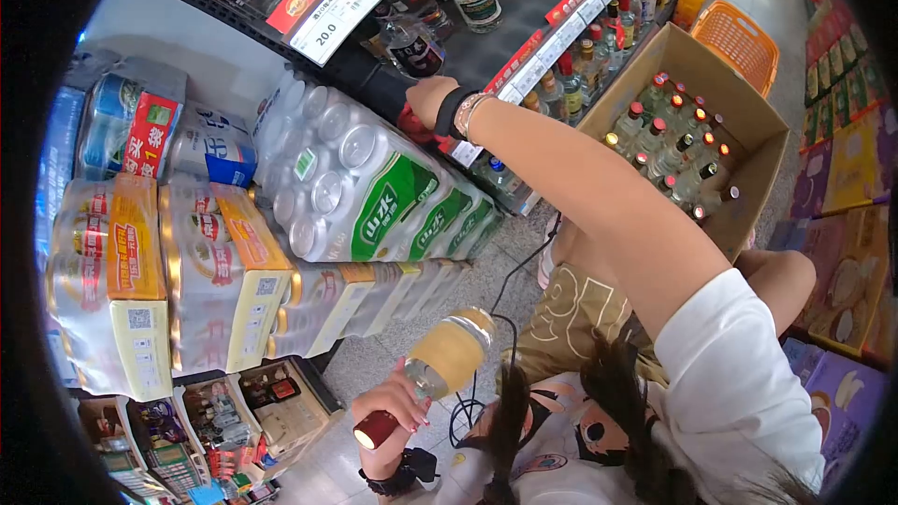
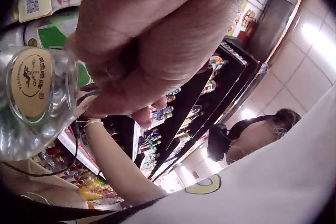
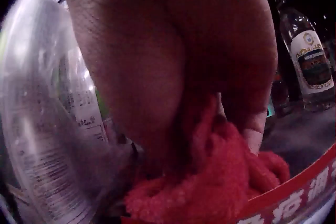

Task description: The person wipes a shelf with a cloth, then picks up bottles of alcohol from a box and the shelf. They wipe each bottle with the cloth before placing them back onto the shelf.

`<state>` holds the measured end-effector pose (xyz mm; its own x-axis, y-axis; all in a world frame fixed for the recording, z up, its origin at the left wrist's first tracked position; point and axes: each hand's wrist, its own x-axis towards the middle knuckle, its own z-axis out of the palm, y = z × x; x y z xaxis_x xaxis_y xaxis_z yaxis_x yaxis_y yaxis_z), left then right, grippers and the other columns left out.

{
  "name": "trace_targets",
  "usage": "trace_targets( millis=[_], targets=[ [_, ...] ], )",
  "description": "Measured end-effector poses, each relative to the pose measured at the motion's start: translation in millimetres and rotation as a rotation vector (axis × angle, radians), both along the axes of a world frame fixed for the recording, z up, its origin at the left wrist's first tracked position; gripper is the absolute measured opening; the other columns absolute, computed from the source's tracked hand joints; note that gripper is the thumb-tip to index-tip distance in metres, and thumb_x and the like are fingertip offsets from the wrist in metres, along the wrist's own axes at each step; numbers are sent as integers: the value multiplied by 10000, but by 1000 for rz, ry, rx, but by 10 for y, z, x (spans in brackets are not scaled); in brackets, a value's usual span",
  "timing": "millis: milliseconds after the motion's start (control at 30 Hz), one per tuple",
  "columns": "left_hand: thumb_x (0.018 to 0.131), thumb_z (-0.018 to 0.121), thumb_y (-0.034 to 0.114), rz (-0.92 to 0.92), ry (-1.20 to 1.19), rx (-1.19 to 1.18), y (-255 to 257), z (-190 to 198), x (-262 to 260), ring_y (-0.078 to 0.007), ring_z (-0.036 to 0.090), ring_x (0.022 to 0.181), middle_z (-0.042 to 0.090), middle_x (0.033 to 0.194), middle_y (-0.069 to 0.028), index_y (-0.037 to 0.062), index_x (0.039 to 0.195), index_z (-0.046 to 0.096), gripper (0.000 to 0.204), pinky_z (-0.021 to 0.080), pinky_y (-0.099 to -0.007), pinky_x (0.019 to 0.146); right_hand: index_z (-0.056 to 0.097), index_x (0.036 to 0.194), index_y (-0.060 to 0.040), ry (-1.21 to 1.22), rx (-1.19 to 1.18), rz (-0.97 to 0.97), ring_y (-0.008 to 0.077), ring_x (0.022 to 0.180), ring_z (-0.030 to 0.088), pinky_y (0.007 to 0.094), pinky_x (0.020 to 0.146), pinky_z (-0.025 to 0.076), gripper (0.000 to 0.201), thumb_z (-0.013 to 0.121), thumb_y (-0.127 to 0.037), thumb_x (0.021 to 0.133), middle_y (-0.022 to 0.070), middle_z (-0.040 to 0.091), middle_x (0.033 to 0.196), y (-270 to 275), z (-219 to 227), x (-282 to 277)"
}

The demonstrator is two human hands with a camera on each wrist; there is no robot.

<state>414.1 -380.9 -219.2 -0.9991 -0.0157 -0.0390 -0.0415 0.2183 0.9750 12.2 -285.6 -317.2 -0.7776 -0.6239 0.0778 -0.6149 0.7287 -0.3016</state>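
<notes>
Shop aisle seen from above by a crouching person, beside stacked shrink-wrapped can packs (image 1: 374, 196) and a cardboard box of bottles (image 1: 683, 145) on the floor. Left hand (image 1: 398, 402) is low, near the floor, its fingers curled round the neck of a clear glass bottle (image 1: 444, 355) with a red cap (image 1: 374, 430) and a yellow label; the bottle lies tilted, base pointing up and away from the body. The left wrist view shows the bottle's round base (image 2: 31, 85) just beside the clenched fingers (image 2: 152, 45). Right hand (image 1: 430, 98) reaches up and across to the dark lower shelf (image 1: 505, 42), where it clamps a red cloth (image 3: 210, 187) bunched under the palm, pressed on the shelf surface just behind the red price strip (image 3: 294, 192). A standing bottle with a white label (image 3: 310, 66) is near the cloth, apart from it. The work in hand looks like wiping the shelf while 1 bottle is held out of the way. To do it well, the cloth should probably stay flat and move in short strokes clear of the standing bottles, and the held bottle would be safer gripped lower on its body, since a neck hold on a tilted bottle may slip.
</notes>
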Motion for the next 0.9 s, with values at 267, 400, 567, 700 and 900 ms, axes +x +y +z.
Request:
trace_targets(
  millis=[267, 400, 567, 700, 900],
  targets=[
    [600, 645, -143, 4, 22, 19, 16, 9, 5, -132, 475, 601, 541, 548, 23, 145, 482, 466, 359, 258, -448, 1045, 677, 957, -48, -12, 43, -2, 302, 921, 635, 394, 742, 513, 247, 559, -159, 770, 162, 658, 967, 69, 91, 111],
    [582, 641, -147, 16, 38, 38, 58, 217, -85, -142, 473, 639, 541, 560, 28, 158, 481, 461, 368, 262, -441, 1040, 677, 946, -48, 54, 48, 40, 301, 924, 635, 420, 745, 509, 246, 532, -162, 784, 152, 659, 975, 115, 160, 42],
    [569, 645, -132, -59, 190, -49, 20, 475, -235, -140, 466, 685, 531, 562, 29, 166, 490, 454, 363, 230, -449, 1064, 684, 936, -145, 176, 21, 158, 313, 971, 596, 446, 784, 489, 222, 622, -159, 723, 140, 644, 974, 143, 113, -316],
    [515, 646, -135, -53, 251, -54, 6, 596, -353, -140, 449, 681, 527, 555, 21, 172, 487, 445, 368, 224, -456, 1069, 686, 976, -169, 77, 77, 269, 335, 976, 585, 432, 802, 481, 308, 589, -84, 696, 146, 639, 984, 402, 238, -486],
    [607, 660, -131, -24, 259, 5, -9, 523, -438, -147, 496, 670, 573, 590, 28, 149, 499, 493, 344, 267, -451, 1044, 681, 1021, -192, -10, -30, 522, 300, 990, 584, 416, 823, 465, 410, 582, -52, 649, 135, 652, 1000, 153, 119, -395]
  ],
)
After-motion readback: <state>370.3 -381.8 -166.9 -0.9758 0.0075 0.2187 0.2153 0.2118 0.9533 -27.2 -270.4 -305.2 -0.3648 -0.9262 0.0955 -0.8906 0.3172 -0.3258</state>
